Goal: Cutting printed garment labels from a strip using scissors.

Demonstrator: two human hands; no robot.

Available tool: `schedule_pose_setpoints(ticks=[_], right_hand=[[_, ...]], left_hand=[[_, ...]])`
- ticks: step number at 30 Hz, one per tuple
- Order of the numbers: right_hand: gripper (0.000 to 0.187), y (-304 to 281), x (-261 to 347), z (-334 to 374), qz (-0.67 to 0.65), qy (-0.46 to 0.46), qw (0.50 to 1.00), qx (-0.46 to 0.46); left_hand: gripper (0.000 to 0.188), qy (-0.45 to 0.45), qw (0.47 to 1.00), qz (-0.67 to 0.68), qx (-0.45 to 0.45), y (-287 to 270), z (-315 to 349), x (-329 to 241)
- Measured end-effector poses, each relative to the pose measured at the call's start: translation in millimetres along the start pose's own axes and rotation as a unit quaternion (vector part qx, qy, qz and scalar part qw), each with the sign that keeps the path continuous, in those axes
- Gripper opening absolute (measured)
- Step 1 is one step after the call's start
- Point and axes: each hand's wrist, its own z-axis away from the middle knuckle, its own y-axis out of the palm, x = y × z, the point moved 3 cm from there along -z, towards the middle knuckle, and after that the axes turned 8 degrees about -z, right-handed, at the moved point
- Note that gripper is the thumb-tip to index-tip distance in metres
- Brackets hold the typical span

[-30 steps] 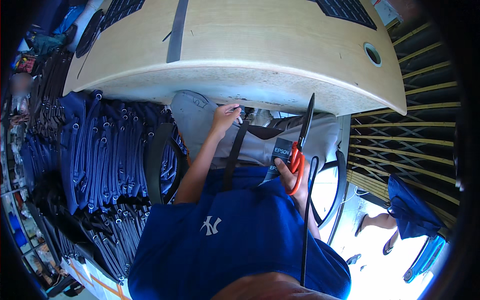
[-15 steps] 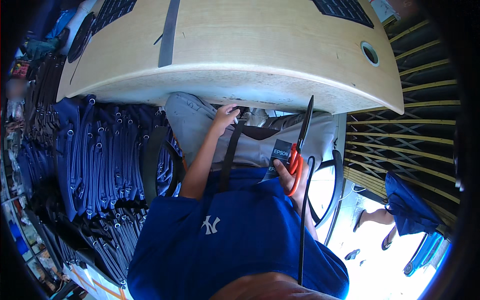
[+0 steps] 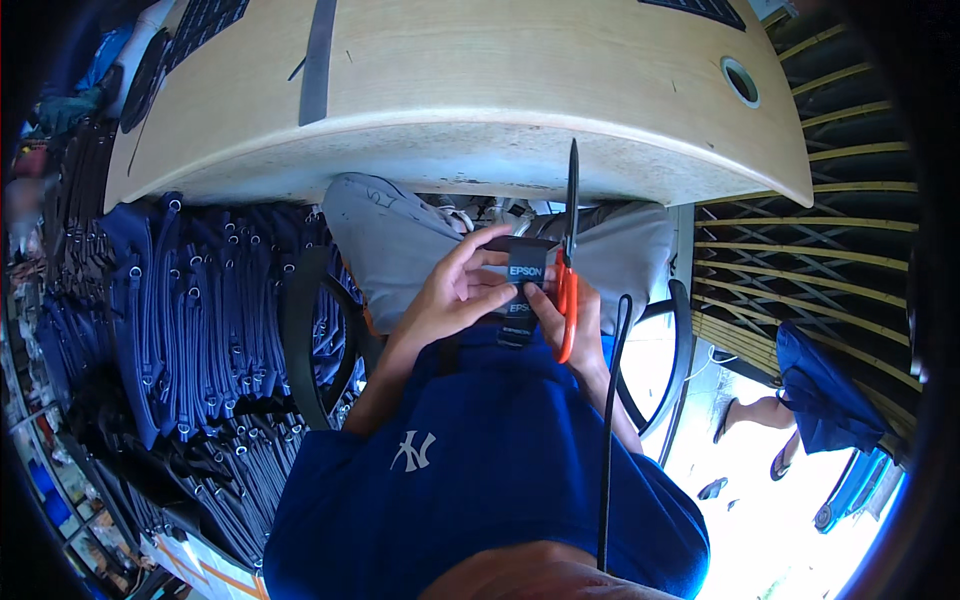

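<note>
Above my lap, a short black strip of labels (image 3: 527, 256) with pale lettering hangs between my two hands. The thumb of my left hand (image 3: 450, 297) presses its left edge, with the fingers curved behind and partly hidden. From the other side, the thumb of my right hand (image 3: 588, 330) pinches the strip. That same hand also carries scissors with orange-red handles (image 3: 568, 305). The dark scissor blades (image 3: 572, 195) look closed together and point away from me, toward the table edge.
The pale wooden table (image 3: 480, 70) bears a grey strap (image 3: 317, 70) and black label sheets (image 3: 205, 30). Many navy straps with metal rings (image 3: 190, 320) hang at left. A folding metal gate (image 3: 810, 240) stands at right, with another person's leg (image 3: 765, 412) near it.
My left hand has come right and nearer to me, onto the label strip. My right hand has shifted left with the strip and scissors, and the blades now stand straighter.
</note>
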Motion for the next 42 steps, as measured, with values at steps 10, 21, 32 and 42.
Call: schedule_pose_setpoints(ticks=[10, 21, 32, 42], right_hand=[[0.014, 7.5, -5.2, -1.2, -0.031, 0.005, 0.999, -0.022], [0.014, 14.1, -2.2, 0.9, -0.051, -0.037, 0.998, 0.01], [0.012, 15.3, -7.4, 2.9, -0.027, -0.041, 0.999, 0.003], [0.018, 19.4, -6.4, 4.9, -0.038, -0.055, 0.998, 0.014]], left_hand=[[0.05, 0.08, 0.984, -0.154, -0.031, 9.7, 12.9, -5.9], [0.053, 0.076, 0.991, -0.074, -0.085, 16.1, 11.1, -0.8], [0.025, 0.088, 0.983, -0.093, -0.135, 15.1, 10.8, 7.0], [0.037, 0.108, 0.973, -0.031, -0.201, 13.3, 7.2, -12.8]])
